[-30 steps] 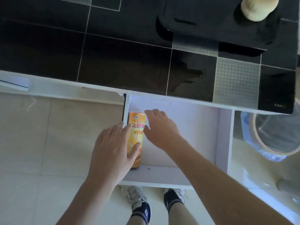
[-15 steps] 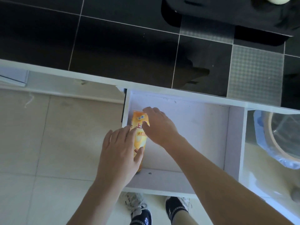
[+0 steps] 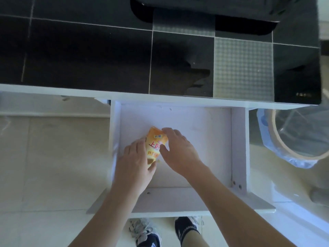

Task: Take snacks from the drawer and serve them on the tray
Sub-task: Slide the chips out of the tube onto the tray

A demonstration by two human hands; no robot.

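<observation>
An orange-yellow snack packet [image 3: 155,143] with red lettering stands tilted inside the open white drawer [image 3: 238,139], left of its middle. My left hand [image 3: 136,162] grips the packet's lower part from the left, thumb curled under it. My right hand [image 3: 178,150] holds the packet's upper right side, fingers over its top edge. The black tray [image 3: 231,16] lies at the top of the dark tiled counter [image 3: 89,56]; only its near edge shows.
A bin with a clear liner [image 3: 299,136] stands right of the drawer. The drawer's front panel [image 3: 178,205] juts out toward my shoes [image 3: 147,232]. Pale floor tiles [image 3: 53,157] lie on the left.
Both hands have carried the packet from the drawer's left wall toward its middle and tipped it upward. The view has shifted, so the bun on the tray is out of sight.
</observation>
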